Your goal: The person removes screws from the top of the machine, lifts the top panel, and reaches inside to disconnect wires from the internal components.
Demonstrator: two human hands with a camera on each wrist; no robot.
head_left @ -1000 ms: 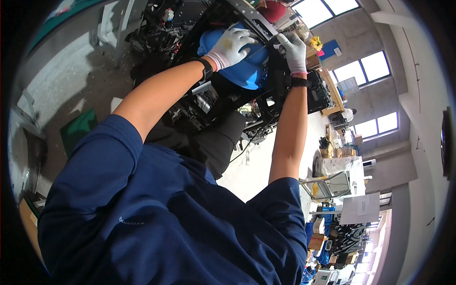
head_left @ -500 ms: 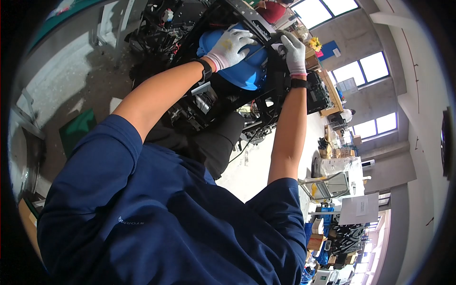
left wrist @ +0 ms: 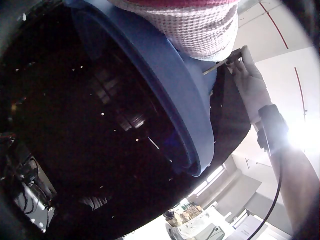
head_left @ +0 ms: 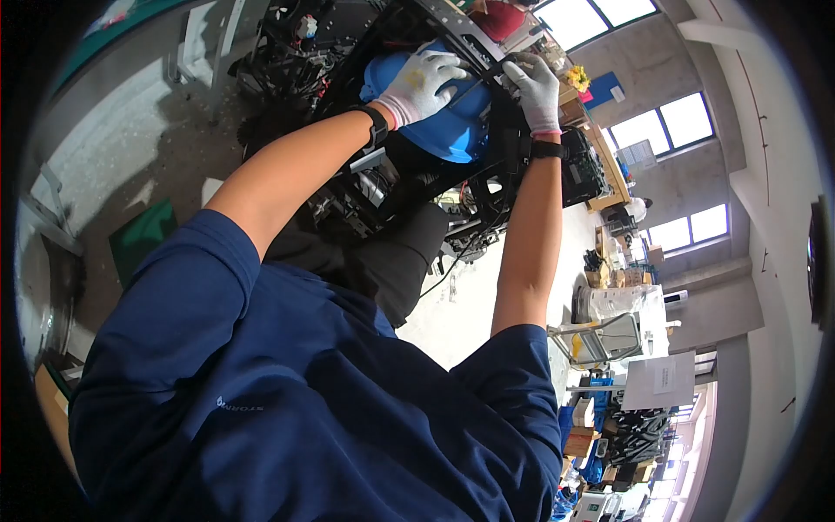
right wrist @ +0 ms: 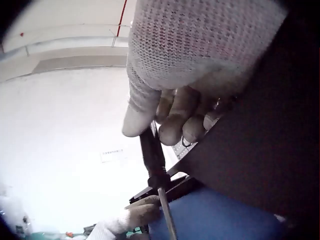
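Observation:
In the head view, my gloved right hand (head_left: 537, 94) pinches a screwdriver between thumb and fingers. The right wrist view shows its dark handle (right wrist: 152, 155) under the fingertips and its metal shaft (right wrist: 168, 215) running down over a blue surface. My gloved left hand (head_left: 423, 85) rests on a rounded blue plastic shell (head_left: 448, 137), fingers extended towards the black frame (head_left: 461, 35). From the left wrist, the shell's curved rim (left wrist: 175, 110) shows below the glove cuff. The screwdriver's tip is hidden in the head view.
Dark machinery with wires (head_left: 300, 70) stands beyond my left arm. A black cable (head_left: 448, 274) hangs near my knee. Another person in red (head_left: 497, 19) is behind the frame. A folding chair (head_left: 609, 339) and a wooden bench (head_left: 609, 170) stand on the right.
My right hand's fingers shift and turn slightly on the screwdriver handle. The left hand stays in place on the blue shell.

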